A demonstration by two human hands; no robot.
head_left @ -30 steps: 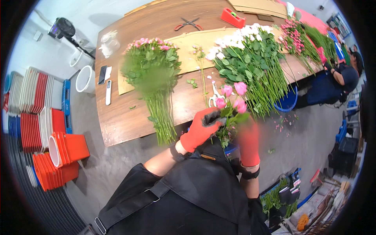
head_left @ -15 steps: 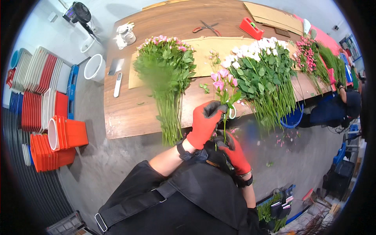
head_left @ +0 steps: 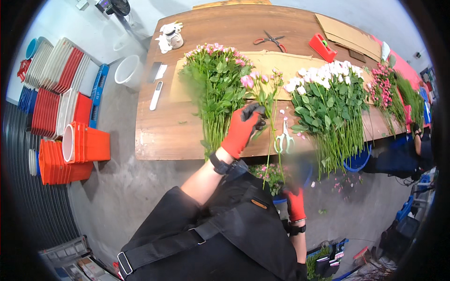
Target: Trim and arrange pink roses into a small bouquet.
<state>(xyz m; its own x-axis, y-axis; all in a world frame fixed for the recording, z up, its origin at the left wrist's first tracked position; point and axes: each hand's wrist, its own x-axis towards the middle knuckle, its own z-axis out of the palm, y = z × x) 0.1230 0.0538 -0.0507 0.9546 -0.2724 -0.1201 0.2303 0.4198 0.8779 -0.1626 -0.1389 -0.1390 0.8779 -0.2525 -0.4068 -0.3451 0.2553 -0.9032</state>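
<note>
extending the left hand [head_left: 243, 127] forward over the table [head_left: 161, 136], with raised wrist and half-curled fingers at the stems of pink spray roses [head_left: 266, 97], blooms just beyond the fingertips, scissors [head_left: 285, 133] to their right. holding the right hand [head_left: 295, 202] low, nearer the body, fingers blurred; cannot tell grasp from release in either.

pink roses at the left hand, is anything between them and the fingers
Nothing visible does: the left hand appears to grip the pink roses low down, beneath their heads. The pale scissors lie off to the right, out of the way.
</note>
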